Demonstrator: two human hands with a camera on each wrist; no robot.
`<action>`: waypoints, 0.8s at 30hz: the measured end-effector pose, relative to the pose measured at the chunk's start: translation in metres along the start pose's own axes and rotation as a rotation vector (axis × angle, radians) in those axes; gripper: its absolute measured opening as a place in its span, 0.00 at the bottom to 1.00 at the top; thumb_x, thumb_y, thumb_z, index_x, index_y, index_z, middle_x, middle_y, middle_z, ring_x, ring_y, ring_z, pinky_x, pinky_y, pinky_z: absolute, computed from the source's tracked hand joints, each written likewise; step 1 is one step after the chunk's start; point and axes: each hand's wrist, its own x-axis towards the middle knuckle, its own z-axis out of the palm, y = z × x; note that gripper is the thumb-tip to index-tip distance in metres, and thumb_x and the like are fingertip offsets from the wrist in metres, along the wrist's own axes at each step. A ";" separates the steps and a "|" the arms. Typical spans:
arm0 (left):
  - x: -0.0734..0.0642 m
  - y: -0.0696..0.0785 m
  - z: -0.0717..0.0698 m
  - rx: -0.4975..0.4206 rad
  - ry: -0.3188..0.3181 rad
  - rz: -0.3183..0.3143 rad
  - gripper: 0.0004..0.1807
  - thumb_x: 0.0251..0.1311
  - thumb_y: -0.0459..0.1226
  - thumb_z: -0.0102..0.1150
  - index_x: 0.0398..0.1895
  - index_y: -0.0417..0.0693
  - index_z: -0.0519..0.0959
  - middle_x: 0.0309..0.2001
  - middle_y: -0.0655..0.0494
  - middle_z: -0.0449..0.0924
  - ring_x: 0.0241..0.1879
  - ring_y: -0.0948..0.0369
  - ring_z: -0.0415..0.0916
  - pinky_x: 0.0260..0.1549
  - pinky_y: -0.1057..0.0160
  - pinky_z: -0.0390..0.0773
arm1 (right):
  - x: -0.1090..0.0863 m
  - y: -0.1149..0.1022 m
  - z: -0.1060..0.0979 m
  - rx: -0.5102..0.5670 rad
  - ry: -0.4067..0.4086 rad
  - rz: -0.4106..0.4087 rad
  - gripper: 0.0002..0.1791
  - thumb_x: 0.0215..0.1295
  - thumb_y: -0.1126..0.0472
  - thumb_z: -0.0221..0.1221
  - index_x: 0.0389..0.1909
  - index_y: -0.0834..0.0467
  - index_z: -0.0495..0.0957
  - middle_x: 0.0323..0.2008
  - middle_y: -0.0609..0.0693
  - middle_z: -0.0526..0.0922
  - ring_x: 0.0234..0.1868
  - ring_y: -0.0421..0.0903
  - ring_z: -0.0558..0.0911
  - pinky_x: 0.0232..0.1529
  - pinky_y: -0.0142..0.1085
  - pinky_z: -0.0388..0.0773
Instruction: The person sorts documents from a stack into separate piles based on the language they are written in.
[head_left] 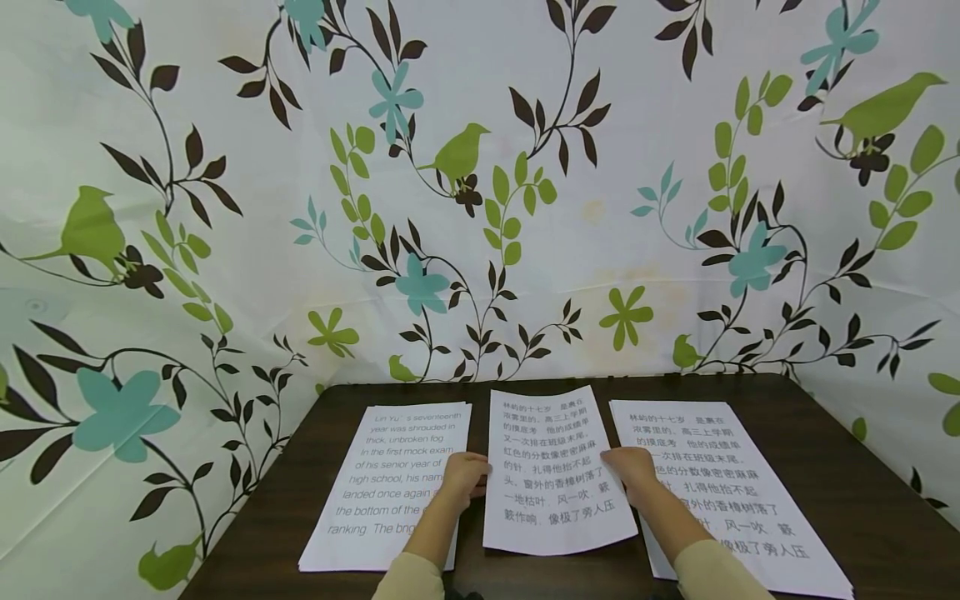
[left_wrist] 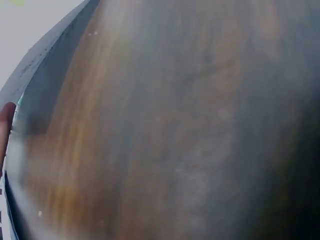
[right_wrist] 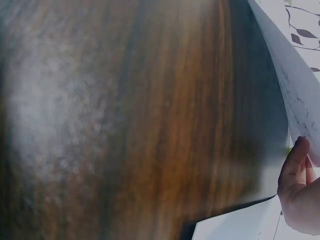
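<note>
A printed sheet of paper point(head_left: 551, 479) with Chinese text is held between both hands, tilted up over the table, its lower edge curving. My left hand point(head_left: 465, 477) pinches its left edge, and my right hand point(head_left: 632, 472) pinches the right edge. In the right wrist view, the thumb and fingers of the right hand point(right_wrist: 300, 192) close on the margin of the sheet point(right_wrist: 300, 100), with dark wood below. Only a fingertip of the left hand point(left_wrist: 6, 122) shows at the left border of the left wrist view, against the paper.
On the left lies a stack of sheets with English text point(head_left: 382, 492), partly behind the left forearm. A stack with Chinese text point(head_left: 742, 483) lies on the right, partly covered by the right arm. Both rest on a dark wooden table point(head_left: 802, 442) before a patterned cloth backdrop point(head_left: 540, 317).
</note>
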 end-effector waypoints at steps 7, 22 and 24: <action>0.002 -0.003 0.006 0.096 -0.011 0.008 0.07 0.47 0.26 0.52 0.30 0.28 0.76 0.21 0.50 0.75 0.20 0.60 0.73 0.20 0.62 0.75 | -0.001 0.000 0.000 -0.063 -0.004 -0.006 0.15 0.56 0.65 0.51 0.38 0.75 0.69 0.24 0.56 0.76 0.24 0.47 0.77 0.25 0.35 0.75; 0.004 0.002 0.015 0.109 0.063 0.018 0.05 0.46 0.26 0.54 0.26 0.30 0.77 0.22 0.49 0.73 0.19 0.61 0.72 0.17 0.65 0.75 | 0.004 0.000 -0.015 -0.232 0.027 0.013 0.22 0.60 0.58 0.45 0.45 0.75 0.66 0.28 0.59 0.74 0.28 0.49 0.75 0.30 0.37 0.73; 0.004 0.004 0.017 0.105 0.070 0.025 0.05 0.45 0.26 0.54 0.25 0.30 0.77 0.21 0.49 0.73 0.18 0.61 0.72 0.17 0.65 0.74 | 0.004 -0.001 -0.018 -0.217 0.022 0.012 0.22 0.61 0.58 0.44 0.45 0.75 0.66 0.28 0.59 0.74 0.27 0.48 0.76 0.28 0.36 0.74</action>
